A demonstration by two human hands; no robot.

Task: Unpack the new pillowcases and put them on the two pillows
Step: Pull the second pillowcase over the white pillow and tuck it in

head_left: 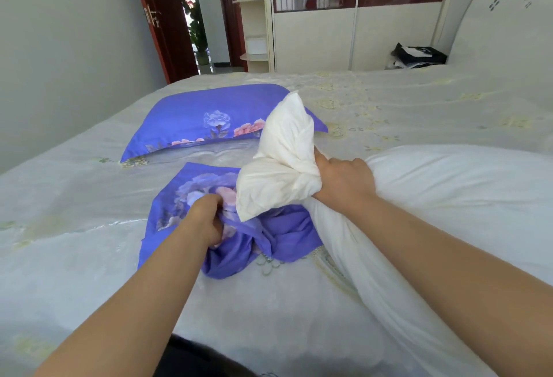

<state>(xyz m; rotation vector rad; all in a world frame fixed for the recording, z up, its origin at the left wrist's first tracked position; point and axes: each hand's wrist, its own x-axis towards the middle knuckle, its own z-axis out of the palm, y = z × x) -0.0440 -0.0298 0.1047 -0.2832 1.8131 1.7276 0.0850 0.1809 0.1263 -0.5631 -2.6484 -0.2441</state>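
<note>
**A:** so where's everything sitting right now?

**B:** 1 pillow's already dressed, the covered pillow in purple floral lies flat on the bed toward the far left. The 2nd one, the bare white pillow, is on the right. Right hand is clamped round its near end, squeezing it so a bunched corner sticks up.

**B:** and the left?

**A:** left hand has its fingers curled into the loose pillowcase, gripping a crumpled fold. That case lies on the bed right under the squeezed pillow end, touching it I think, hard to tell from this angle.

**B:** anything else around?

**A:** dark bundle at the far edge by the headboard.
</note>
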